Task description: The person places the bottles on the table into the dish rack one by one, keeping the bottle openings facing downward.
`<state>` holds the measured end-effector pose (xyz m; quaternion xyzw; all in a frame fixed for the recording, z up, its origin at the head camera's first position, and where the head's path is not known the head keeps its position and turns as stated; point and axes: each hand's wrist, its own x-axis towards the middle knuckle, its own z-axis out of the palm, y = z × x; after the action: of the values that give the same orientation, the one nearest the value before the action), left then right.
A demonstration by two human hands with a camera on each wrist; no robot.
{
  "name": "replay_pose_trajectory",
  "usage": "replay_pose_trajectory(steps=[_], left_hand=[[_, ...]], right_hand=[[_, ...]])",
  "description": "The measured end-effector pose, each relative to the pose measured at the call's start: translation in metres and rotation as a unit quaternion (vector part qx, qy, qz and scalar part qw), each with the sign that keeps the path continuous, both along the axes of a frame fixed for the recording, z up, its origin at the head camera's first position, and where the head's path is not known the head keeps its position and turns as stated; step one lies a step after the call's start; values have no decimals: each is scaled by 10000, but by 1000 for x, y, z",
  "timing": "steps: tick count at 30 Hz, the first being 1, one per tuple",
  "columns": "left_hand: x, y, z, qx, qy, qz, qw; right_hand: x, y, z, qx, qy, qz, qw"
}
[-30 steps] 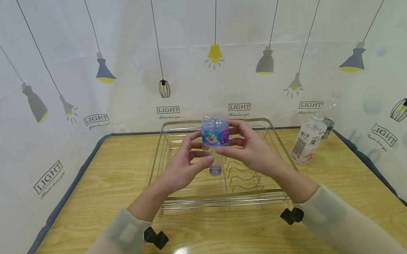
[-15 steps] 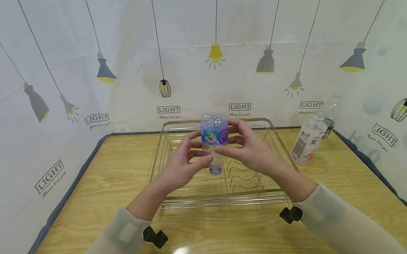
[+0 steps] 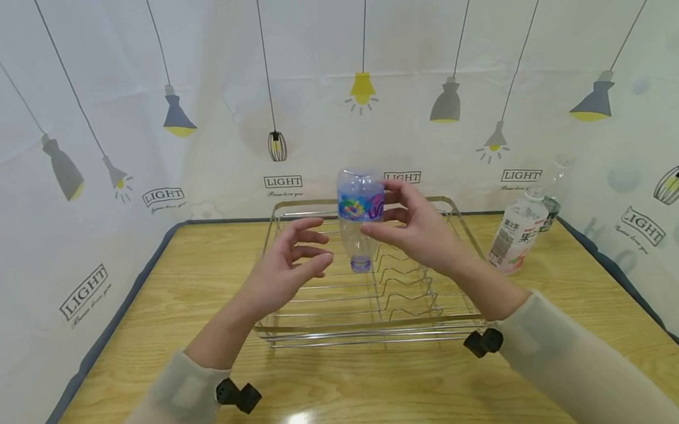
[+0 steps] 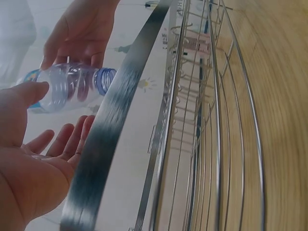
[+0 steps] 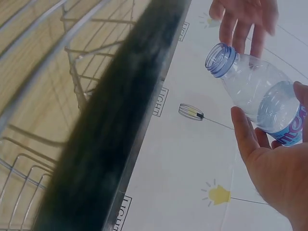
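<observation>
A clear plastic bottle with a blue and purple label hangs upside down over the wire dish rack, its uncapped purple-ringed mouth pointing down. My right hand grips it from the right, thumb in front and fingers behind. To the left of the bottle, my left hand is apart from it in the head view, fingers loosely bent and nothing in them. The left wrist view shows that palm turned toward the bottle, with the rack's flat metal rim in front of part of the fingers.
Right of the rack stands a pink-labelled bottle, with a clear green-labelled bottle behind it. Wavy wire dividers line the rack's right half. A lamp-printed cloth hangs behind the wooden table.
My left hand has let go of the bottle and moved left and down. My right hand has raised the bottle a little, still upside down.
</observation>
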<state>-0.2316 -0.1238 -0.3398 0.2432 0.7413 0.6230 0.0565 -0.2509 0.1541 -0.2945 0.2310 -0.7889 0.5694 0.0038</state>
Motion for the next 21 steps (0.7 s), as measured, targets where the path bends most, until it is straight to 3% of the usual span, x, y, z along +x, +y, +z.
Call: replay_pose_trajectory(steps=[13, 21], left_hand=[[13, -65, -10, -795, 444, 697, 9934], [20, -91, -19, -1077, 640, 961, 9875]], right_hand=[[-24, -3, 19, -160, -156, -247, 9994], [-45, -16, 24, -458, -202, -399, 9979]])
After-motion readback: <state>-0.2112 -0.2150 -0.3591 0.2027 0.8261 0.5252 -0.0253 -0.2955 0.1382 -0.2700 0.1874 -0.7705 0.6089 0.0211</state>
